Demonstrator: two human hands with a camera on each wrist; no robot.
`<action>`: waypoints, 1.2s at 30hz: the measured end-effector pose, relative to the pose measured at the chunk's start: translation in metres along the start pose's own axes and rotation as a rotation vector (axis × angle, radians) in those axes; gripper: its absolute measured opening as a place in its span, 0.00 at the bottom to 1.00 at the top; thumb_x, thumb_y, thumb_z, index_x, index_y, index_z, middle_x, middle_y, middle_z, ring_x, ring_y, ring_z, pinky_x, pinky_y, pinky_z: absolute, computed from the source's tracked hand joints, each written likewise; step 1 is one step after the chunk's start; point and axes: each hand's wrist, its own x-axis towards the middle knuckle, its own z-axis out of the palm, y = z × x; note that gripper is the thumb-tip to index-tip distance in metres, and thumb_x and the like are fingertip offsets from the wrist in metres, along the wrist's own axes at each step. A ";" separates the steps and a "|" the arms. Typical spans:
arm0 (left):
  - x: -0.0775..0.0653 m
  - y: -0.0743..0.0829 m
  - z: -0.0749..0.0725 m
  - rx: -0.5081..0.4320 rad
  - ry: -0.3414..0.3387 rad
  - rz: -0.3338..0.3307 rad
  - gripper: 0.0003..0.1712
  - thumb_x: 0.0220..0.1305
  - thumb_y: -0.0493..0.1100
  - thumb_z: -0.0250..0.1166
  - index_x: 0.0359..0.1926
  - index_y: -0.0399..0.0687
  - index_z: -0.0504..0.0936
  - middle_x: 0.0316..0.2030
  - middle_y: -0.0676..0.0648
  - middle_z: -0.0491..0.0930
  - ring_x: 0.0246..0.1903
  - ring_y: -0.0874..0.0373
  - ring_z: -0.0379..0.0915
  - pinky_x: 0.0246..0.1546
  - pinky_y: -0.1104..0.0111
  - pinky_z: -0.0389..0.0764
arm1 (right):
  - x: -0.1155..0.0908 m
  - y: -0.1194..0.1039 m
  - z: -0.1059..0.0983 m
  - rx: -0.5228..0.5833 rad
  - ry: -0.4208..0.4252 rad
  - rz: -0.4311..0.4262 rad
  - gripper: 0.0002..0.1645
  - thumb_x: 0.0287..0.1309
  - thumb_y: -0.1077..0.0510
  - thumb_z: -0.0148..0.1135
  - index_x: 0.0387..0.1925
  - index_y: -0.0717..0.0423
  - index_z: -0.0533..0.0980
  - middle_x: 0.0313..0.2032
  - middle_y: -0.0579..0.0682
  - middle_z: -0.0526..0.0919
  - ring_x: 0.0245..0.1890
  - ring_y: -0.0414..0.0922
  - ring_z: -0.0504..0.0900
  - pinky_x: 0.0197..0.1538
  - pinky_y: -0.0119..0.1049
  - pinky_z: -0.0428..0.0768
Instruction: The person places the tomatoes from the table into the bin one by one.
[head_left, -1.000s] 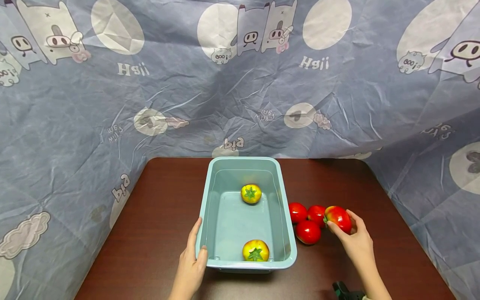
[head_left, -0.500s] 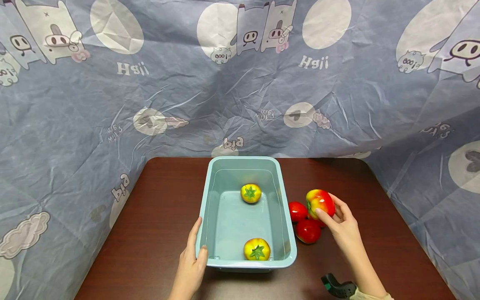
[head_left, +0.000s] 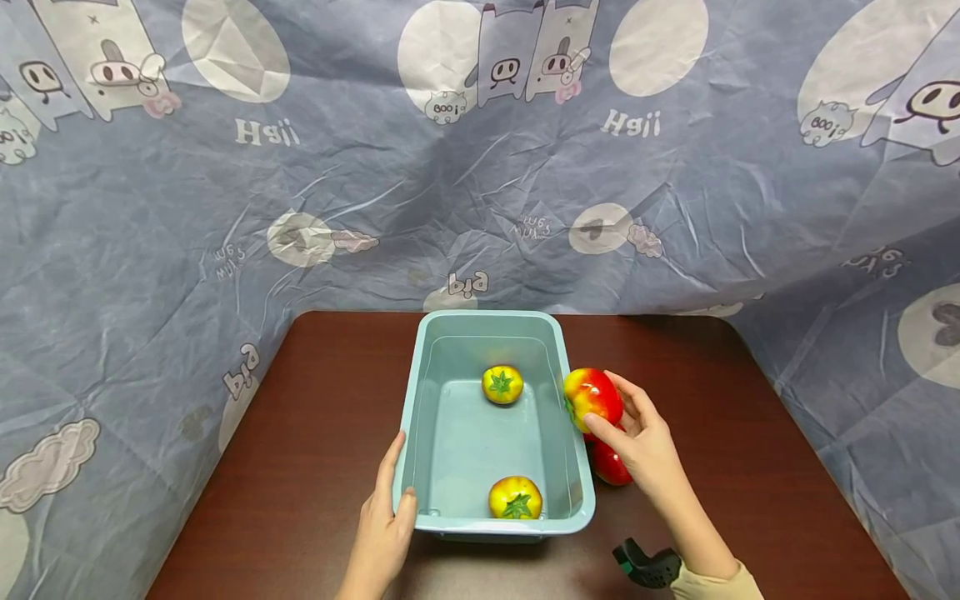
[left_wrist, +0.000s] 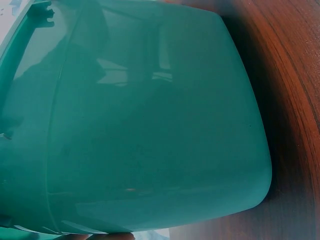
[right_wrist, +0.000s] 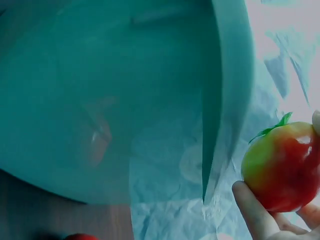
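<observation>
In the head view my right hand point(head_left: 641, 442) holds a red and yellow tomato point(head_left: 592, 400) between thumb and fingers, at the right rim of a pale blue-green plastic bin point(head_left: 487, 527). The right wrist view shows this tomato point(right_wrist: 282, 167) beside the bin's rim point(right_wrist: 235, 90), its green calyx facing the bin. My left hand point(head_left: 382, 521) grips the bin's left rim near the front corner; only its fingertips point(left_wrist: 112, 236) show in the left wrist view. Inside the bin lie two yellow tomatoes, one toward the back point(head_left: 502, 385) and one at the front point(head_left: 516, 498).
A red tomato point(head_left: 611, 465) sits on the dark wooden table point(head_left: 300, 467) right of the bin, partly behind my right hand; others there are mostly hidden. A black strap-like device point(head_left: 647, 567) is by my right wrist. A patterned grey-blue cloth point(head_left: 450, 183) hangs behind.
My right hand has carried the tomato leftward from beyond the red ones to the bin's right rim, rising slightly. My left hand stays on the bin.
</observation>
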 end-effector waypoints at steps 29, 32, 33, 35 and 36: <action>-0.002 0.001 -0.002 0.004 -0.005 -0.005 0.44 0.63 0.31 0.50 0.76 0.67 0.54 0.71 0.51 0.65 0.63 0.53 0.70 0.58 0.49 0.72 | 0.001 0.000 0.054 -0.812 -0.280 -0.481 0.45 0.43 0.54 0.79 0.65 0.49 0.71 0.61 0.52 0.74 0.54 0.50 0.80 0.49 0.46 0.83; -0.001 0.002 -0.002 0.006 -0.002 -0.002 0.44 0.63 0.31 0.50 0.76 0.67 0.54 0.71 0.51 0.66 0.63 0.53 0.70 0.58 0.49 0.72 | 0.000 -0.001 0.055 -0.866 -0.302 -0.492 0.44 0.43 0.55 0.79 0.64 0.50 0.72 0.60 0.54 0.75 0.55 0.52 0.79 0.49 0.47 0.83; -0.001 0.002 -0.002 0.006 -0.002 -0.001 0.44 0.63 0.31 0.50 0.76 0.67 0.54 0.71 0.51 0.66 0.63 0.53 0.70 0.58 0.49 0.72 | 0.000 -0.001 0.055 -0.884 -0.311 -0.498 0.43 0.43 0.55 0.79 0.64 0.50 0.72 0.60 0.54 0.75 0.55 0.52 0.78 0.48 0.47 0.84; -0.001 0.001 -0.002 0.003 -0.001 0.001 0.44 0.63 0.31 0.51 0.76 0.68 0.54 0.71 0.51 0.66 0.63 0.53 0.70 0.57 0.49 0.72 | 0.000 -0.001 0.055 -0.914 -0.327 -0.515 0.43 0.42 0.56 0.79 0.63 0.51 0.73 0.59 0.55 0.75 0.55 0.53 0.78 0.47 0.47 0.84; -0.001 0.001 -0.002 0.003 0.001 0.003 0.44 0.63 0.31 0.51 0.76 0.68 0.54 0.71 0.51 0.66 0.63 0.53 0.70 0.57 0.49 0.72 | -0.001 -0.001 0.055 -0.926 -0.337 -0.524 0.42 0.42 0.57 0.79 0.63 0.52 0.73 0.59 0.55 0.76 0.55 0.53 0.78 0.47 0.48 0.84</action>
